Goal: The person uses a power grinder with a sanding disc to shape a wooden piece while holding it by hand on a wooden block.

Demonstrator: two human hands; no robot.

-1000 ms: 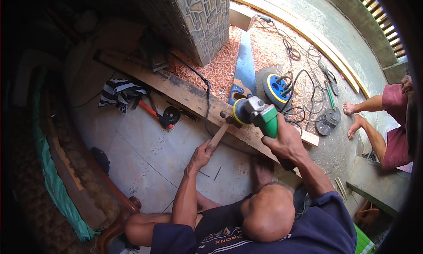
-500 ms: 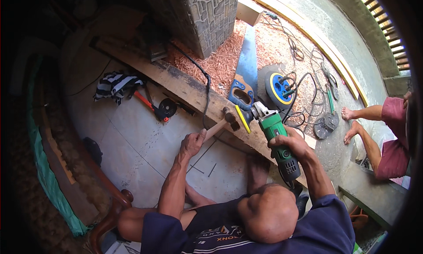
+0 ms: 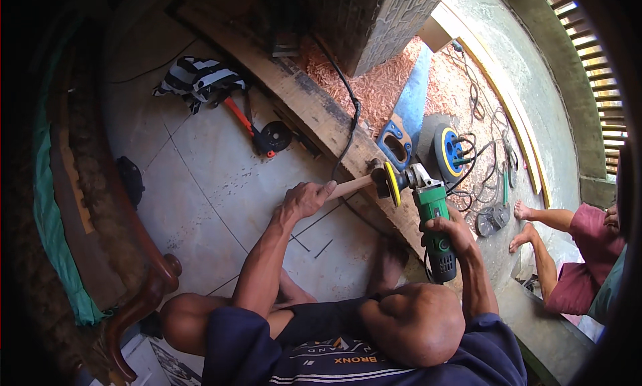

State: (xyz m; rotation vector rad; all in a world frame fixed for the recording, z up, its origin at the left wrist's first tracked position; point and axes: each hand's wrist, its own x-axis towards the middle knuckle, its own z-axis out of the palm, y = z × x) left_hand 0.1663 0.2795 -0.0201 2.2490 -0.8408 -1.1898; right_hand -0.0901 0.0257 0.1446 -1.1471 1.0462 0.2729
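Observation:
My left hand (image 3: 309, 200) is closed round the pale wooden handle of a hammer (image 3: 352, 186), whose dark head points away to the right. A green angle grinder (image 3: 436, 209) is gripped in my right hand (image 3: 456, 231), its body tilted and its metal neck uppermost. The grinder's yellow-edged disc (image 3: 394, 185) stands on edge right at the hammer's head and partly covers it. Whether disc and head touch, or the disc spins, I cannot tell. Both tools are above a long, worn wooden plank (image 3: 314, 108).
Beyond the plank, a blue-handled handsaw (image 3: 396, 142) and a blue-and-yellow round tool (image 3: 449, 152) rest among wood shavings and cords. A striped cloth (image 3: 197, 78), a red-handled tool (image 3: 239, 115) and nails (image 3: 323, 249) are on the tiles. Another person's bare legs (image 3: 545, 262) are at right.
The grinder's disc has come closer to the hammer's head and now overlaps it. The whole view has shifted, and both hands keep their holds.

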